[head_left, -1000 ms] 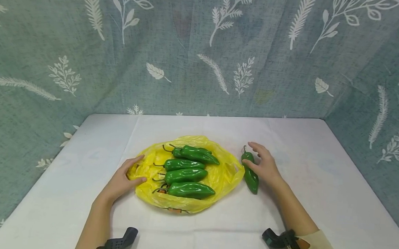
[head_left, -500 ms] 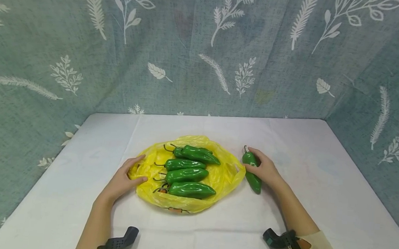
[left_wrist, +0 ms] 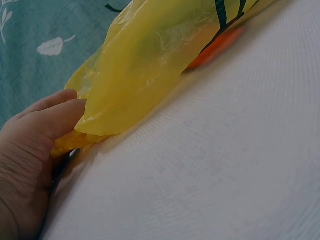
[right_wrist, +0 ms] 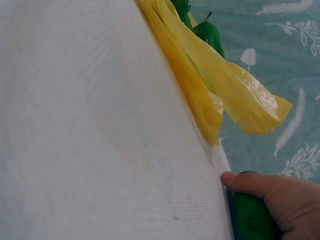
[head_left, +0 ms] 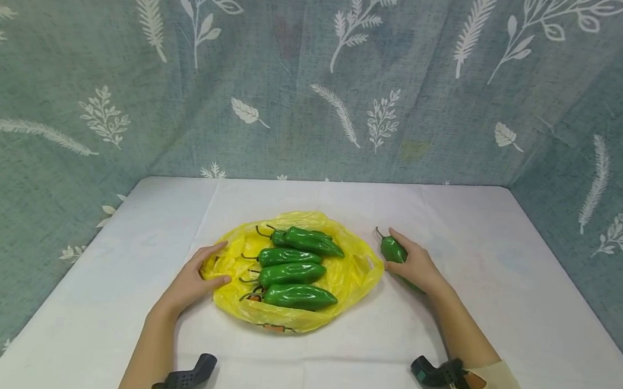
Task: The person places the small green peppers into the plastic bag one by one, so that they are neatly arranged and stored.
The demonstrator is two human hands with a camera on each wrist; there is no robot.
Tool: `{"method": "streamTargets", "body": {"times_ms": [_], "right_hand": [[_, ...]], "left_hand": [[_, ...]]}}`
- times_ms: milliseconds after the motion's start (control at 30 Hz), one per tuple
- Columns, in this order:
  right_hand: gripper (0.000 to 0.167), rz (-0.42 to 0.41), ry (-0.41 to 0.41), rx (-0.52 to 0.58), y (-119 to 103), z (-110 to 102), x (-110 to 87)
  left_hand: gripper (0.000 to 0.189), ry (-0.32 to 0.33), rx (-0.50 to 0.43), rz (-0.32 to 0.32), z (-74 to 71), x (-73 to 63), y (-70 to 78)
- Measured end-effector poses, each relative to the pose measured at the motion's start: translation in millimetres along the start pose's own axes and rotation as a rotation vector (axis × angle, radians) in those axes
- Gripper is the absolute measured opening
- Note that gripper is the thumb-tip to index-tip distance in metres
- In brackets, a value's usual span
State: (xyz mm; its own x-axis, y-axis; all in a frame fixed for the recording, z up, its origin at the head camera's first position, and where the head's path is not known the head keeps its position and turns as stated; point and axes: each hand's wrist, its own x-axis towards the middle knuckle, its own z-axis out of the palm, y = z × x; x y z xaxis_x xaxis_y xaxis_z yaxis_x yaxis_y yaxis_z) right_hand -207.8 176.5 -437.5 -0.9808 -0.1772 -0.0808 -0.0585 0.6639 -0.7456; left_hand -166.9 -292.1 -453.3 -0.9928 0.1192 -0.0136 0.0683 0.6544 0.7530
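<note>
A crumpled yellow plastic bag (head_left: 352, 274) lies on the table, with several green peppers (head_left: 300, 297) side by side on it. My left hand (head_left: 185, 285) rests at the bag's left edge, thumb and fingers spread apart; in the left wrist view its fingers (left_wrist: 62, 112) touch the yellow plastic. To the right of the bag, my right hand (head_left: 418, 269) grips a single green pepper (head_left: 394, 249), thumb on the near side. That pepper's stem points to the far left, and the hand covers much of its body. The right wrist view shows the thumb (right_wrist: 250, 183) against it.
A white cloth (head_left: 300, 372) covers the table. Behind and beside it hangs a grey-green curtain (head_left: 293, 140) with white leaf prints. An orange patch with dark lines (head_left: 273, 328) shows at the bag's near edge. Each wrist wears a black camera (head_left: 431, 373).
My right hand has come down round the lone pepper and taken hold of it. The pepper has turned, its stem swinging left and its tip right. My left hand stays put.
</note>
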Motion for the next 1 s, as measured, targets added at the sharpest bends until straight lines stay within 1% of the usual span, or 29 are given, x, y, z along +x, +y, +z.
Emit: {"method": "streamTargets", "body": {"times_ms": [67,167,433,667,800,1000], "right_hand": [[0.081,0.016,0.003,-0.003,0,0,-0.2],[0.080,0.015,0.025,-0.004,0,1,-0.1],[0.078,0.012,0.129,0.006,-3,0,-0.1],[0.078,0.019,0.178,0.015,-8,-2,-1.9],[0.076,-0.007,0.216,0.015,-13,-3,-4.2],[0.075,-0.051,0.247,0.026,-19,-5,-7.4]], "left_hand": [[0.077,-0.001,0.002,0.001,-0.1,0.0,0.2],[0.077,-0.002,0.000,0.005,-0.2,0.1,0.2],[0.077,0.002,0.007,0.007,-0.4,0.2,-2.7],[0.077,0.001,0.010,0.001,-0.8,0.9,-2.9],[0.078,0.000,0.009,-0.001,-1.1,0.9,-3.4],[0.078,0.000,0.002,-0.002,-0.7,0.8,-3.7]]}}
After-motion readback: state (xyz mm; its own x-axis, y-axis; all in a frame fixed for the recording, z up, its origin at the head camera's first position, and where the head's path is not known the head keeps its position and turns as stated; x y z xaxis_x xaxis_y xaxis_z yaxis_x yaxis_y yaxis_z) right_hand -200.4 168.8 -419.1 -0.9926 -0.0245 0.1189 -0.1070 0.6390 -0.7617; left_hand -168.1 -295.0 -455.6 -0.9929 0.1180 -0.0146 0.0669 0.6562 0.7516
